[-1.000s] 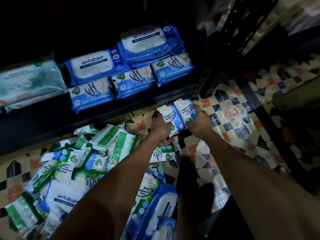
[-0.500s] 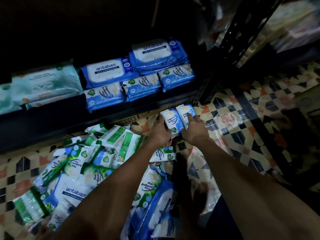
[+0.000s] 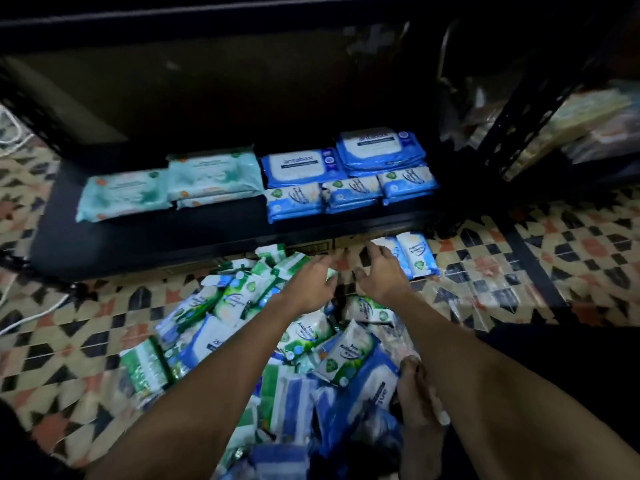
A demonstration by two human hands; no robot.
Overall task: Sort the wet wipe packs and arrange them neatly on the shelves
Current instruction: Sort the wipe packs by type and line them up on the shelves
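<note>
Both hands, left [image 3: 308,285] and right [image 3: 382,275], hover open-fingered (nothing held) over floor packs [image 3: 242,327].

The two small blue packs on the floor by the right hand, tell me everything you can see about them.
The two small blue packs are soft, glossy plastic pouches, blue and white with a green badge and tilted print. They lie flat, side by side, on the patterned floor tiles just below the shelf edge. The right hand, fingers spread, partly covers the left one.
</note>
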